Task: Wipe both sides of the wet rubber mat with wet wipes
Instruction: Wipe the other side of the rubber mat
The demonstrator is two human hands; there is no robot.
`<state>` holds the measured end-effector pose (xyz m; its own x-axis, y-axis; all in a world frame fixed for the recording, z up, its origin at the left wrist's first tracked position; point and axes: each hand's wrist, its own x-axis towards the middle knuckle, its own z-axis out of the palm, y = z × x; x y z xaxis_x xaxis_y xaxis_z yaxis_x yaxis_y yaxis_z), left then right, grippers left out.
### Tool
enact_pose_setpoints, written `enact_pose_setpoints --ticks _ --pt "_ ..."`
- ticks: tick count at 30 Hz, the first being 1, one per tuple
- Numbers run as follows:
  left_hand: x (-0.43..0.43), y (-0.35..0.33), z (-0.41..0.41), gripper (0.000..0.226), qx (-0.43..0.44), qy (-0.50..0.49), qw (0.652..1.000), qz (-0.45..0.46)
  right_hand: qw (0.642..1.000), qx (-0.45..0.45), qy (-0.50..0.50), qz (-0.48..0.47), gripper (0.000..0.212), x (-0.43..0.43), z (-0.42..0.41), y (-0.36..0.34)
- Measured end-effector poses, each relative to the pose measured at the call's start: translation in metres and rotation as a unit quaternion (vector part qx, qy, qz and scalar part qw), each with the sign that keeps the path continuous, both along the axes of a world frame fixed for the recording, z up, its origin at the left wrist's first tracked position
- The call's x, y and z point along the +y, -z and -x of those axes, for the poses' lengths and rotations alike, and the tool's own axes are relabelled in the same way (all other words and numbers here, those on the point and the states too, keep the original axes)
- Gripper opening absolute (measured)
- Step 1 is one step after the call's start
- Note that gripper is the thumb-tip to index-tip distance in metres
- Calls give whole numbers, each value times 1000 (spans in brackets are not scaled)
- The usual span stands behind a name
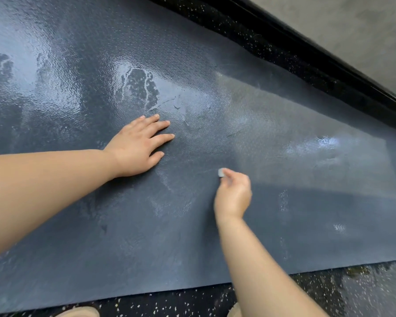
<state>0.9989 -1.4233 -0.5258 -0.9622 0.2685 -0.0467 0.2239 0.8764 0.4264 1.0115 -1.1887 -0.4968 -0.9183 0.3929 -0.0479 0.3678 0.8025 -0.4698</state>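
On a speckled floor (329,291) beside a grey wall (352,30), the dark rubber mat (101,236) lies flat with one face up, glistening with wet patches (55,72) toward its far left. We see the left hand (135,147) spread flat near the mat's middle, fingers straight, pressing it down. The right hand (233,195), slightly blurred, pinches what we take for a wet wipe (221,172), bunched to a small pale wad, against the mat just right of the left hand. We judge the first side to be in hand, with much of it not yet wiped. The next move, we think, calls for broad strokes toward the shining patches while the flat hand steadies the mat. Turning it over comes later.
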Motion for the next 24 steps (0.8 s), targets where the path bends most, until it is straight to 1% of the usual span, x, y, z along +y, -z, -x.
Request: enact_pose_setpoints --ticks 1,3,5,6,7,8,9,11,13,15,16,17,18,19,20,21,22,23,24 --pt "0 0 0 52 3 -1 1000 1 996 19 -90 1 20 -23 -22 0" --pt "1 -1 -1 52 7 -2 1000 2 967 35 -251 1 19 -56 -69 1" --pt "1 -2 -2 52 6 -1 1000 0 937 -14 -341 70 14 -71 -103 -1" --pt "2 -2 -2 52 3 -2 1000 0 927 -41 -355 117 14 -70 -108 -4" --pt "2 -2 -2 52 1 -3 1000 1 927 -52 -335 163 14 -65 -105 -9" --pt "3 -2 -3 53 -1 -4 1000 5 938 -45 -280 199 14 -55 -94 -12" --pt "3 -3 -5 53 -2 -7 1000 8 954 -33 -205 218 15 -40 -80 -15" --pt "6 -5 -13 53 -4 -11 1000 10 982 -13 -57 180 19 -2 -45 -17" --pt "8 -7 -28 53 2 7 1000 23 988 -11 48 145 21 33 -19 -16" --pt "12 -8 -43 53 2 40 998 45 990 -18 90 112 21 47 -13 -7" --pt "13 -8 -48 52 2 51 997 50 993 -15 83 82 20 43 -16 -4" --pt "14 -8 -50 51 4 60 997 51 997 -4 54 53 19 32 -24 -2" --pt "13 -10 -51 48 11 65 996 52 1000 7 0 28 19 17 -35 -1" --pt "12 -11 -51 45 21 67 996 53 997 13 -78 12 20 -1 -52 0" --pt "10 -12 -50 46 24 69 996 58 986 11 -166 -7 17 -20 -73 0" --pt "8 -13 -49 52 19 73 995 64 969 11 -246 -23 15 -38 -97 0" --pt "7 -13 -49 58 11 77 995 68 952 15 -306 -25 16 -53 -122 0" --pt "7 -13 -50 59 9 77 995 68 938 15 -346 -4 18 -64 -142 -2" --pt "7 -12 -51 54 7 74 995 63 926 6 -376 28 19 -67 -155 -4"
